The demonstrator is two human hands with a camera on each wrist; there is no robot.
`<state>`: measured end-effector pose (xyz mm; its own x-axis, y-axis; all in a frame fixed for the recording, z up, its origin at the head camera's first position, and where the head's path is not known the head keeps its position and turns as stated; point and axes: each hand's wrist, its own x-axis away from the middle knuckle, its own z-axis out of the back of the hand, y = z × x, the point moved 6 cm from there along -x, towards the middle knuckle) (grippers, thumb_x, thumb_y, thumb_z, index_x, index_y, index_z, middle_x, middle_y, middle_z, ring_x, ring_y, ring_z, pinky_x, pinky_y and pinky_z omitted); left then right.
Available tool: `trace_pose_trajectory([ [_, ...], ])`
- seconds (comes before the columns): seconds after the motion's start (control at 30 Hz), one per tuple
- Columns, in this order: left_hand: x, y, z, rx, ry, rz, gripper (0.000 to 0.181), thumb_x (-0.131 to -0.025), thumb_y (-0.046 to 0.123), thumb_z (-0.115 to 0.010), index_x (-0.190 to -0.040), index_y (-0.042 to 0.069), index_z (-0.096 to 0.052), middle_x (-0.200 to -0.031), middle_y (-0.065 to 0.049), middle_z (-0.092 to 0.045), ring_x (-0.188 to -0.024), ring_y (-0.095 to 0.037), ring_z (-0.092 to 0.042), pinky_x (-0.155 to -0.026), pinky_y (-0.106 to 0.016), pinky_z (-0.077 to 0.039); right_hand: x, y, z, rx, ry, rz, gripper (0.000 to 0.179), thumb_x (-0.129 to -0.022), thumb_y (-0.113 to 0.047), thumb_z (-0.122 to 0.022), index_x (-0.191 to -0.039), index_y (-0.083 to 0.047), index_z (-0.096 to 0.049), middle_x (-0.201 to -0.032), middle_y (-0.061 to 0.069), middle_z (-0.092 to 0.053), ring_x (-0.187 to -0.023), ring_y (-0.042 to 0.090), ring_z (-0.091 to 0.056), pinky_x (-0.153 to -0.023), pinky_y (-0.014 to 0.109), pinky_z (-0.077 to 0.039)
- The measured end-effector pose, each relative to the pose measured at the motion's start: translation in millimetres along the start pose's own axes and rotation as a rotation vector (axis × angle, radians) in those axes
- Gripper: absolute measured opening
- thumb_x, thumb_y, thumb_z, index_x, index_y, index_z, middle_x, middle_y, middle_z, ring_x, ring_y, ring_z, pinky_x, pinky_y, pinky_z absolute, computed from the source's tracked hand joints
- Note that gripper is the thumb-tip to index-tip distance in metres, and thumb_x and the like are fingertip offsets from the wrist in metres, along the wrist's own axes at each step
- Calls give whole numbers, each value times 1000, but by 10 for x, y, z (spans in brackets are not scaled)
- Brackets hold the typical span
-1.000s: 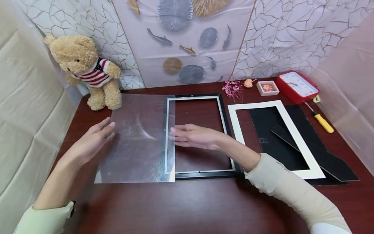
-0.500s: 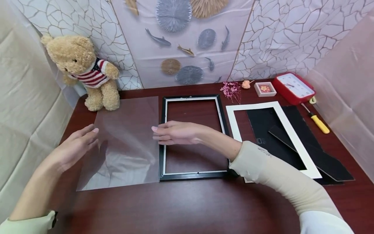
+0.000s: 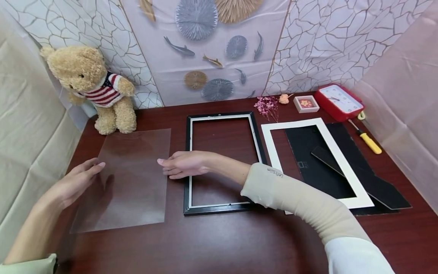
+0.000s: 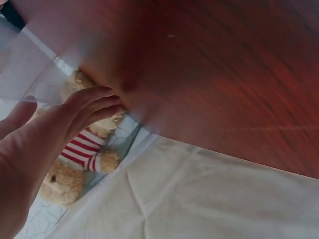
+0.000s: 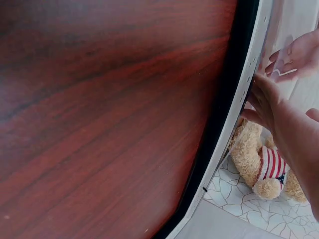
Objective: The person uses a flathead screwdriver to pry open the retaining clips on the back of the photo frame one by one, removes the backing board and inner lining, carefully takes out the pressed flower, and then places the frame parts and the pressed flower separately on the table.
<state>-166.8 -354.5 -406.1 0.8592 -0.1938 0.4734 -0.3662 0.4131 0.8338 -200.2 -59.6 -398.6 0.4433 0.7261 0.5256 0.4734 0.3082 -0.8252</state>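
Note:
A thin clear sheet (image 3: 137,182), glass or plastic, is on the left side of the table, just left of a black picture frame (image 3: 187,167) with a pale inner rim. My left hand (image 3: 73,182) holds its left edge, the thumb over the sheet. At the opposite edge my right hand (image 3: 183,163) holds it with the thumb on top and fingers near the edge, the forearm reaching across the frame. Both hands show up close in the wrist views, the left hand (image 4: 55,129) and the right hand (image 5: 284,124). Whether the sheet touches the table, I cannot tell.
A teddy bear (image 3: 99,91) sits at the back left. To the right, a white mat (image 3: 273,148) overlaps a black backing board (image 3: 352,152). Dried pink flowers (image 3: 267,105), a small box (image 3: 306,103), a red clock (image 3: 338,102) and a yellow-handled screwdriver (image 3: 369,142) lie behind.
Both hands have carried the clear sheet left and toward me. It overlapped the frame's left side one second ago; now it is beside it. The head view has shifted slightly.

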Motion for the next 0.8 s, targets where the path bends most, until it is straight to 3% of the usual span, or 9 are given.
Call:
trace_pose_trajectory([
  [0.23, -32, -93, 62, -76, 17, 34, 86, -121, 40, -30, -164, -10, 25, -170, -29, 38, -156, -54, 32, -127, -75, 9, -110, -22, -73, 86, -7, 39, 67, -121, -29, -43, -171, 7, -18, -183, 16, -21, -169, 28, -23, -133, 41, -33],
  [0.4, -53, -116, 131, -144, 44, 53, 86, -120, 41, -31, -164, -14, 20, -165, -29, 44, -154, -53, 39, -126, -78, 10, -176, -47, -136, 145, 73, 37, 77, -119, -36, -47, -174, 3, -10, -184, 14, -17, -169, 22, -23, -131, 39, -35],
  [0.63, -109, -109, 171, -216, 70, 77, 84, -120, 39, -28, -161, -18, 18, -159, -35, 46, -152, -52, 41, -127, -76, 8, -201, -89, -149, 352, 179, -5, 81, -116, -47, -52, -175, -3, -18, -184, 11, -19, -170, 26, -21, -136, 43, -26],
  [0.8, -141, -84, 183, -289, 101, 68, 85, -120, 39, -28, -160, -21, 16, -157, -41, 42, -152, -56, 38, -128, -76, 9, -244, -131, -134, 498, 214, -9, 78, -116, -49, -48, -175, -5, -22, -185, 11, -14, -172, 20, -2, -139, 42, -15],
])
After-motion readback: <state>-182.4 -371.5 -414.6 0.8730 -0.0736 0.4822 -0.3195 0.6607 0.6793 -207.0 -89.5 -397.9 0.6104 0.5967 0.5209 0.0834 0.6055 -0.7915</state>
